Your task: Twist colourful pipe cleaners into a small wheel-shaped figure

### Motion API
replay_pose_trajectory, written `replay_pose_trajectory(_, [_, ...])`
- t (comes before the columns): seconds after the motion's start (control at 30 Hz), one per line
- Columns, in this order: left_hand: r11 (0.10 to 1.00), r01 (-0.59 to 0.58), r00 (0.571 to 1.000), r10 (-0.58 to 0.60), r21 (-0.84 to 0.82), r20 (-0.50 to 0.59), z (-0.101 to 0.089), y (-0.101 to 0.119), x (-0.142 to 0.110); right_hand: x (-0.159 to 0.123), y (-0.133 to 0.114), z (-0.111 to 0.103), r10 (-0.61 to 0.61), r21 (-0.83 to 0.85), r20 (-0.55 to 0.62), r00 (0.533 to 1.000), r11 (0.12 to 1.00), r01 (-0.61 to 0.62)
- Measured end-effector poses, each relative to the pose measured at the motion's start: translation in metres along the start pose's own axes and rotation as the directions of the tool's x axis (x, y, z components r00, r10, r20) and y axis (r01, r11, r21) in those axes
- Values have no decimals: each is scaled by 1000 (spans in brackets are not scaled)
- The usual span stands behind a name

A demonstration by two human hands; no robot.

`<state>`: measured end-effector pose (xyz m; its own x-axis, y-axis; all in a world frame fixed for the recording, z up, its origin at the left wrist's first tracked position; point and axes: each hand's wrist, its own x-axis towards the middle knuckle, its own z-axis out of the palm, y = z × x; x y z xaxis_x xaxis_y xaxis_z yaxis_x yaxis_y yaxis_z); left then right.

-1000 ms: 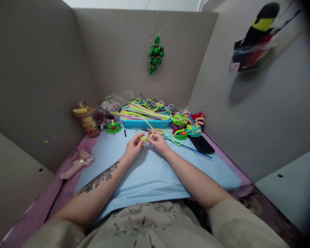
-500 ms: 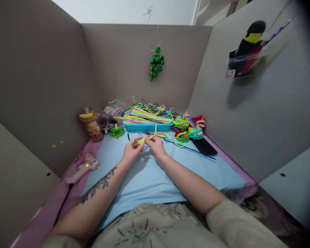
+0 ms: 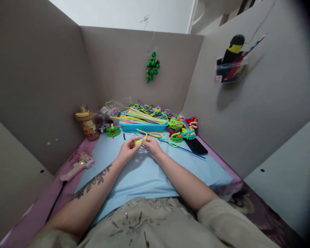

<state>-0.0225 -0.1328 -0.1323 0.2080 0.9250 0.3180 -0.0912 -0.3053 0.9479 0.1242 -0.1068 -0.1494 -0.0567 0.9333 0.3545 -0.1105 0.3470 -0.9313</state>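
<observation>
glue gun (image 3: pixel 76 169), pale pink plastic with a black cord, lies at the far left, its small light showing green; i'd guess it is parked at the edge to keep its tip off the work. beyond it a tall yellow-and-brown lidded tumbler (image 3: pixel 90 128) stands by the left wall, probably clear of the elbows. next comes a round green fuzzy animal-like piece (image 3: pixel 113 131), set down just left of the tray.

in the middle, the left hand (image 3: pixel 128 148) pinches a small pale-yellow fuzzy piece (image 3: pixel 138 142), seemingly to steady it, and the right hand (image 3: pixel 152 146) closes its fingertips on the same piece's right end. the hands nearly meet, raised a little over the blue-sheeted counter (image 3: pixel 150 179), perhaps for room to turn it.

behind them, a turquoise plastic tray (image 3: pixel 143 127) heaped with pastel fuzzy stems sits within easy reach. rightward, a long dark-blue fuzzy stem (image 3: pixel 193 153) slants across the sheet, below a teal fuzzy figure (image 3: pixel 188 133) grouped with other bright ones, apparently out of the way, beside a flat black slab (image 3: pixel 199 147).
</observation>
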Motion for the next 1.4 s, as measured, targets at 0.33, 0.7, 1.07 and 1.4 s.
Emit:
replay_pose_trajectory(0.33, [1000,8,995,-9,-12,-99,-3,0,3,2,-10,-10,-230,-288,-16,973,933,216])
replay_pose_trajectory(0.7, [999,40,993,-40,-5,-113,-3,1,3,6,-14,-23,-436,-521,-94,895,787,329])
replay_pose_trajectory(1.07, [998,49,980,-38,51,-197,-10,-13,9,-7,-26,-12,-437,-428,8,900,811,397])
replay_pose_trajectory(1.4, [997,9,997,-3,74,-82,-6,-6,4,-2,-18,-6,-129,-82,-70,989,989,123])
